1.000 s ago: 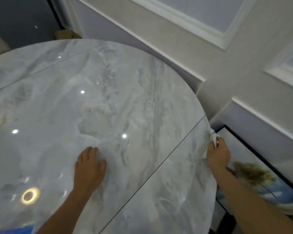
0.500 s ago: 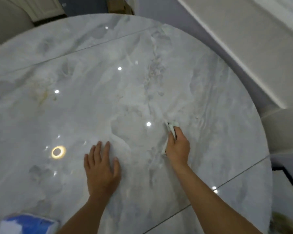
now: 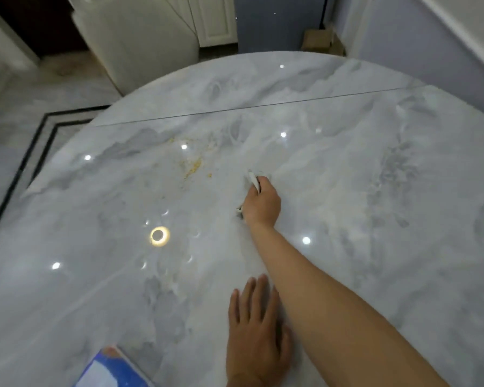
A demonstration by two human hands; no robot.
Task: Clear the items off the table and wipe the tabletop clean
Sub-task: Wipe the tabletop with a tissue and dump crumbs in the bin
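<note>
Marble desk (image 3: 375, 191) reads glossy, w/ yellow crumb residue (image 3: 194, 166) near centre, just left of R hand (image 3: 261, 203), which grips a white wipe (image 3: 253, 180), fingers curled round it, pressed to the surface. L hand (image 3: 253, 331) lies flat, fingers straight, near the front edge, apparently bracing. Rec: sweep wipe left thru residue w/ firm even pressure, gathering crumbs rather than scattering; blue-white pack (image 3: 109, 370) at front edge not yet cleared.

The single head-worn wide-angle camera is looking forward and steeply down from close above the tabletop (image 3: 375, 191), which is filling most of the view, with the floor (image 3: 25, 107) showing beyond its far-left edge.
</note>
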